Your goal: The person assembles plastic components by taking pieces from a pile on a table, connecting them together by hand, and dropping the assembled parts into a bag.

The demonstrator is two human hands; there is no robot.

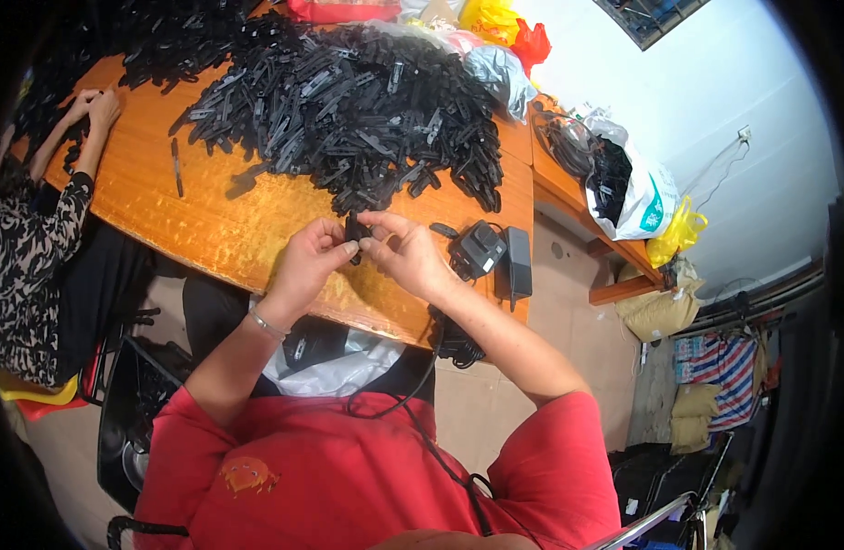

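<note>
Between my two hands, over the near part of the table, is a small dark clip-like plastic piece (353, 227). The thumb and fingers of my left hand (304, 262) pinch it from one side. From the other side, the thumb and fingers of my right hand (406, 258) close on it too. My fingertips cover part of the piece, so its exact shape is hard to make out. Just beyond lies a big heap of similar black pieces (339, 101), its front edge close to my fingers. A single narrow piece (177, 168) lies apart on the left.
The orange wooden table (165, 206) has a black boxy device (478, 249) and a dark block (514, 266) by my right forearm. At the left, a co-worker's hands (92, 110) handle small pieces. A side bench bears a white sack (637, 188). A cable (422, 431) crosses my shirt.
</note>
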